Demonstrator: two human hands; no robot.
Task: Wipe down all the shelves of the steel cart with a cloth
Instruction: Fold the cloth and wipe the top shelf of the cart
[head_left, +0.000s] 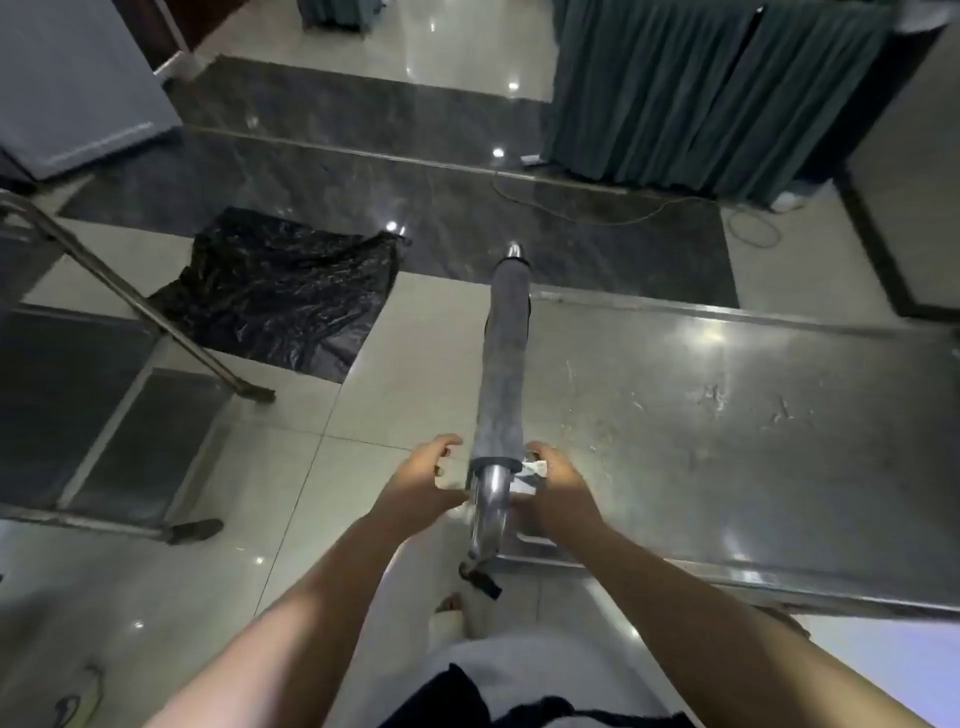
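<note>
On glossy tiled floor (291, 467): scratched steel cart (727, 415); right hand (558, 491) pinches cloth (535, 475), left hand (423, 480) loosely spread.

Grey foam handle sleeve (505, 358), black plastic bag (280, 291), teal pleated curtain (675, 88), white cloth (532, 475)

Shiny pale floor tiles (291, 488) with dark marble strip (363, 171) across room. Small bright light spots on floor. Black plastic bag (280, 296) lies flat on tiles. Green curtain (691, 88) hangs at back right. Thin cord (587, 208) runs on floor near curtain. Grey cabinet (67, 83) at top left
</note>
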